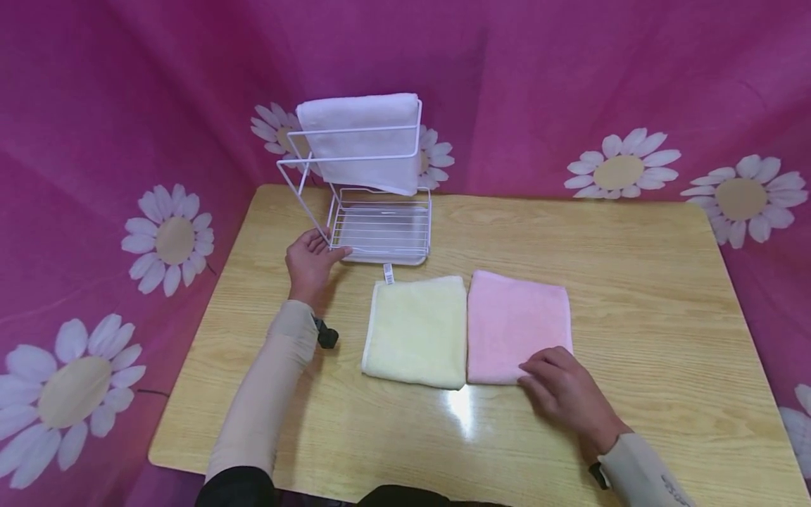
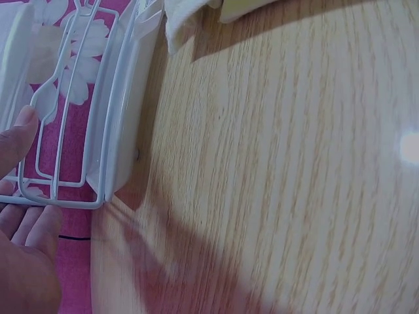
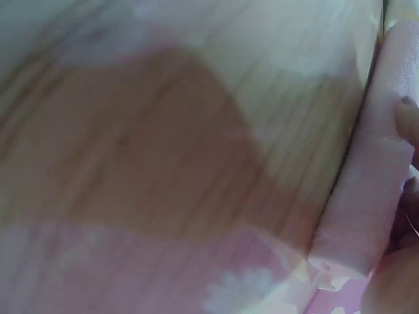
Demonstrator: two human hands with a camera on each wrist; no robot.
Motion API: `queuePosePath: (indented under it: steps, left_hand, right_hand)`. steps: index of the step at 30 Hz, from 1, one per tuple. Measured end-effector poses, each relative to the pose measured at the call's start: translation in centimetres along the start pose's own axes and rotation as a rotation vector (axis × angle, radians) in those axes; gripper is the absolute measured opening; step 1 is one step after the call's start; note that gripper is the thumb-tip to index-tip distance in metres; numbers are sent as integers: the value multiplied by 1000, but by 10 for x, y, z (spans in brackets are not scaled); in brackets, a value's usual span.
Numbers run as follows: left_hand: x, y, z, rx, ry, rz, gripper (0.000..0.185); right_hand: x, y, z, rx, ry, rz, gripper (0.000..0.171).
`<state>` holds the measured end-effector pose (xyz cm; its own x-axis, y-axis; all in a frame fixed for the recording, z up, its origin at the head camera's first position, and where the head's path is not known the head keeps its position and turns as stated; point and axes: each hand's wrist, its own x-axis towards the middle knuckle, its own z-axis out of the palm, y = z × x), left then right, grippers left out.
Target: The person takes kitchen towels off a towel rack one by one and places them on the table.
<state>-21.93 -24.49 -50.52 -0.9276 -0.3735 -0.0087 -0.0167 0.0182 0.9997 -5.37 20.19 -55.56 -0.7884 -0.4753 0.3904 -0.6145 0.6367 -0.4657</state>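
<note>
My left hand (image 1: pixel 309 264) grips the front left corner of a white wire rack (image 1: pixel 380 251). In the left wrist view, the thumb (image 2: pixel 18 137) and fingers lie on either side of its wire frame (image 2: pixel 62 203). A white towel (image 1: pixel 364 141) hangs over the rack's upper bars. My right hand (image 1: pixel 567 391) pinches the front edge of a folded pink towel (image 1: pixel 516 324) near its right corner. The right wrist view shows fingertips (image 3: pixel 409 121) at the pink towel (image 3: pixel 366 190), with part of the hand cut off. Beside it lies a folded yellow towel (image 1: pixel 415 331).
The rack has a white tray (image 1: pixel 386 225) under its lower wires. A small tag (image 1: pixel 388 274) sticks out from the yellow towel's back edge. All stand on a wooden table (image 1: pixel 633 296), backed by a magenta curtain (image 1: pixel 526 91) with daisies.
</note>
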Motion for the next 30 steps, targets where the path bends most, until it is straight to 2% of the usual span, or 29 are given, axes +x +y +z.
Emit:
queuePosePath:
  steps: [6,13,23,30]
  left_hand:
    - [3,1,-1,2,-7,-2,56]
    - [4,3,-3,6,-21,-38,58]
    - [1,2,-2,16,-5,-20,56]
    - [-1,2,-2,6,-6,-15,59]
  right_hand:
    - [8,-6,-9,36,-16,47,30]
    - [29,-10,-19,91,31,56,31]
    - [82,-13,-39,187,152,27,33]
    - [125,-20,-52,209,202,22,32]
